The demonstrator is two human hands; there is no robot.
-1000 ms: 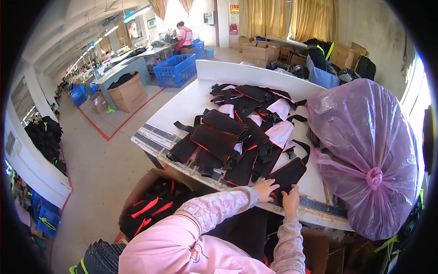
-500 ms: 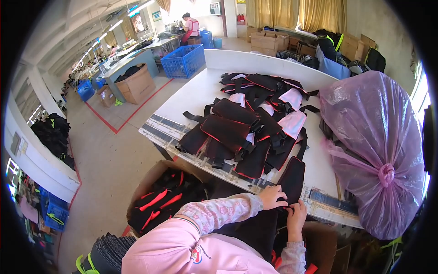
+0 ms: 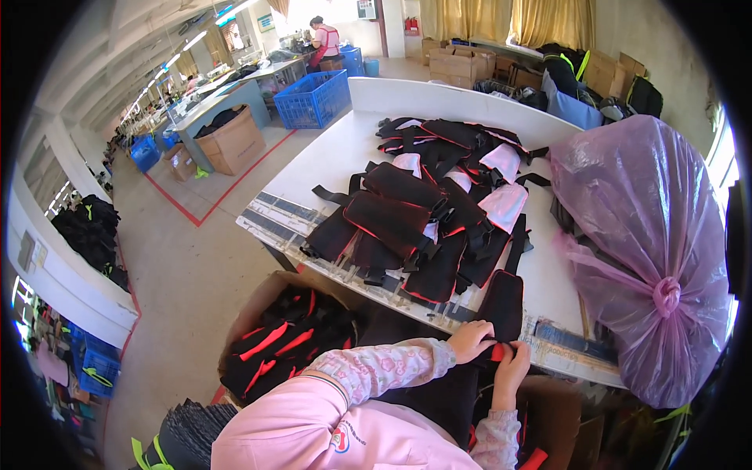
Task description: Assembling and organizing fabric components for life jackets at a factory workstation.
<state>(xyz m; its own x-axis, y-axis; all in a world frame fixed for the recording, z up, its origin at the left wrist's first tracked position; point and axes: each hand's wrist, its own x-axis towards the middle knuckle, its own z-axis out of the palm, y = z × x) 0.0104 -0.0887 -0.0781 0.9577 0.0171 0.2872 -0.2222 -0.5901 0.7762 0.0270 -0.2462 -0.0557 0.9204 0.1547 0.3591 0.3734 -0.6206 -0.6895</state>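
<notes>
A black padded strap piece with red edging (image 3: 501, 301) lies at the front edge of the white table (image 3: 552, 266), its near end between my two hands. My left hand (image 3: 470, 341) comes in from the left with its fingers closed on that end. Close beside it, my right hand (image 3: 511, 371) pinches the same end from the right, where a bit of red fabric shows. The fingertips partly hide the gripped edge. Further back is a heap of similar black pieces (image 3: 392, 219) with red edges, webbing straps and a few pale shiny linings.
A tied purple plastic bag (image 3: 634, 211) bulges at the table's right. Below the front edge stand a cardboard box (image 3: 244, 323) of black and red pieces and another box (image 3: 562, 395) by my right forearm. A blue crate (image 3: 313, 102) and a person (image 3: 324, 43) are farther back.
My hands have shifted slightly and the strap piece's near end has been turned, so red fabric now shows between them. The heap has not been disturbed.
</notes>
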